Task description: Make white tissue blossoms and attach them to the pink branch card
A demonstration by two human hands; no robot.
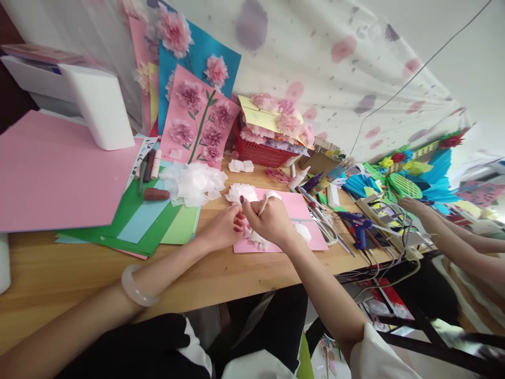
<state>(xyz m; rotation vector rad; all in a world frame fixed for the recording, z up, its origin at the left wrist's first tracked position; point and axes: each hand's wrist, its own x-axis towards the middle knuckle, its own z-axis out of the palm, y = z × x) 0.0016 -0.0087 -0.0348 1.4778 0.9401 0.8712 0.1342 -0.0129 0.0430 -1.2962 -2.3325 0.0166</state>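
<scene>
Two bare hands are hovering close together over a pink sheet (pixel 298 205), which is lying on the bench (pixel 197 281). The right hand (pixel 273 218) is gripping a thin pale stick (pixel 263 207) in closely folded fingers. The left hand (pixel 225 227) is curling its fingers just beside it; whether it is pinching anything, I cannot tell. One white ruffled flower (pixel 259 240) is sitting on the sheet right below the right hand, so a dropping wrist could be crushing its petals. Another white flower (pixel 240 192) is resting by the sheet's far left corner, where a straying knuckle could be nudging it. Loose white paper pieces (pixel 197 184) are lying beyond the left hand; a careless sweep could be scattering them.
</scene>
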